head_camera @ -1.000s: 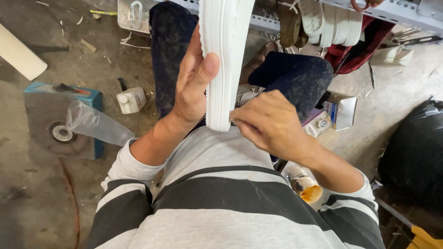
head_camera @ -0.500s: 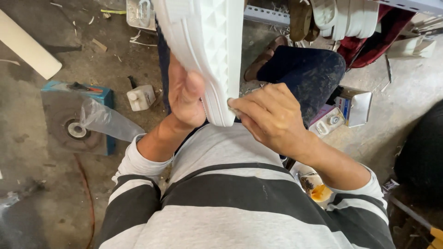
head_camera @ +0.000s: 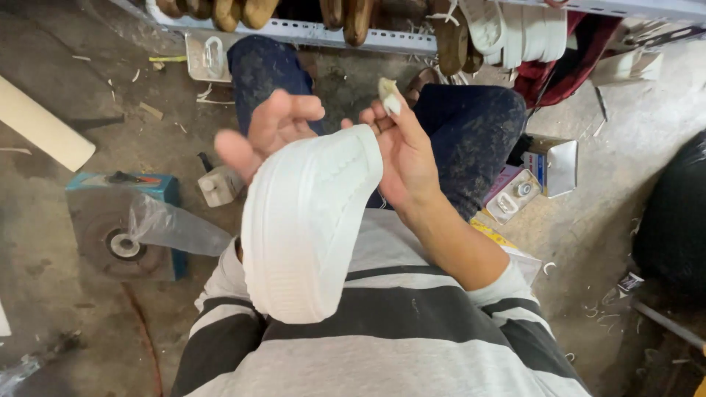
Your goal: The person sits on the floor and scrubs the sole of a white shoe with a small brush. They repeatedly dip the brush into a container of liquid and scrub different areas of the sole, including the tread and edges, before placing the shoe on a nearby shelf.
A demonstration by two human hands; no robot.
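The white sole (head_camera: 309, 228) lay against the open left hand (head_camera: 268, 132), long axis running 1 to 7 o'clock; the right hand (head_camera: 401, 151), at 2 o'clock, pinched a scrap (head_camera: 389, 95).

Open box (head_camera: 557, 163): floor, just right of the knee; blue side, silvery flap raised. Blister pack (head_camera: 512, 197): touching the box's left, pink card under a clear bubble. Yellow packet (head_camera: 494, 234): below the pack, mostly hidden by the forearm, possibly a carton. Blue carton (head_camera: 169, 190): floor left.
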